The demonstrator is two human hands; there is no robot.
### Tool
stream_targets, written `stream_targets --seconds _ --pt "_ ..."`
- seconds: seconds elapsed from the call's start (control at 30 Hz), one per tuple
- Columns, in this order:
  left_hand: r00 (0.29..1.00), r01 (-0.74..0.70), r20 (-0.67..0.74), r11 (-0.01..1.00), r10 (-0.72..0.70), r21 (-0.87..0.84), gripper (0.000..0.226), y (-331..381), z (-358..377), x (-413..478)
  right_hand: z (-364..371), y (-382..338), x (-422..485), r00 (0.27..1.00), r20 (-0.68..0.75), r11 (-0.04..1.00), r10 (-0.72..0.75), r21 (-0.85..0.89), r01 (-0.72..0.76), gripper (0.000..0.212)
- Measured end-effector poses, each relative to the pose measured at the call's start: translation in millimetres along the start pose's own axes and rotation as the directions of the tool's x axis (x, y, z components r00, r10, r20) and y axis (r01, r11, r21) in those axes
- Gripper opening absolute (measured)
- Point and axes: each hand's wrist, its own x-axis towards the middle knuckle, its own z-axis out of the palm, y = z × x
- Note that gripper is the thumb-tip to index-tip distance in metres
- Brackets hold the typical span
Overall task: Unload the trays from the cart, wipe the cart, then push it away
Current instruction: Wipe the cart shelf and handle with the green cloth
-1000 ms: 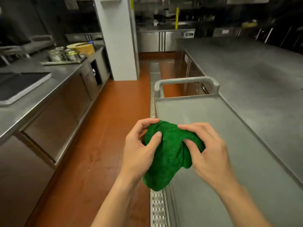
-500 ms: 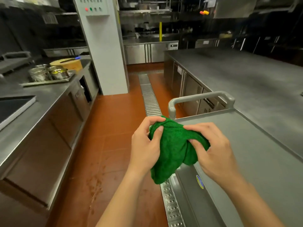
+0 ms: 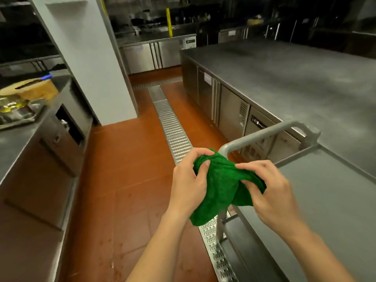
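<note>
- Hands are meeting at the centre of the view, both gripping a green cloth (image 3: 220,186) in the air over the near left corner of the cart (image 3: 333,200).
- The left hand (image 3: 188,187) is sitting at 9 o'clock of the cloth, its fingers curling over the top fold and the thumb pressing into the fabric, so it is pinching the cloth.
- The right hand (image 3: 273,193) is sitting at 3 o'clock of the cloth, fingertips bunching together and digging into the folds, pinching the other edge.
- The cloth is hanging bunched between the two hands, its lower end drooping toward 6 o'clock, over the cart's edge and the floor drain (image 3: 173,129).
- The cart is standing at 4 o'clock, its flat steel top lying bare, with a lower shelf showing beneath; its tubular handle (image 3: 264,133) is arching at 1 o'clock of the cloth.
- A long steel counter (image 3: 295,82) is running alongside the cart at 2 o'clock.
- A tray (image 3: 18,117) holding containers is resting on the left-hand counter at 9 o'clock, well apart from the cart, beside a round wooden block (image 3: 34,89).
</note>
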Motion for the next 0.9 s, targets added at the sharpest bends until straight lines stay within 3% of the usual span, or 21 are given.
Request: stream_targets --seconds 0.2,0.5,0.9 --pt "0.975 0.010 0.220 0.999 -0.017 0.034 0.024 -96.2 39.9 110.2 74.6 79.4 49.9 0.971 -0.043 0.961 0.237 -0.134 -0.241 0.047" --pt "0.840 -0.025 0.543 0.999 0.005 0.030 0.026 -183.7 110.5 238.0 144.9 142.5 103.8 0.807 -0.214 0.806 0.550 -0.117 -0.580 0.036" --pt "0.615 -0.117 0.775 0.989 0.143 -0.090 0.027 -181.1 279.6 342.6 115.2 253.1 172.8 0.581 -0.567 0.707 0.583 0.002 -0.707 0.034"
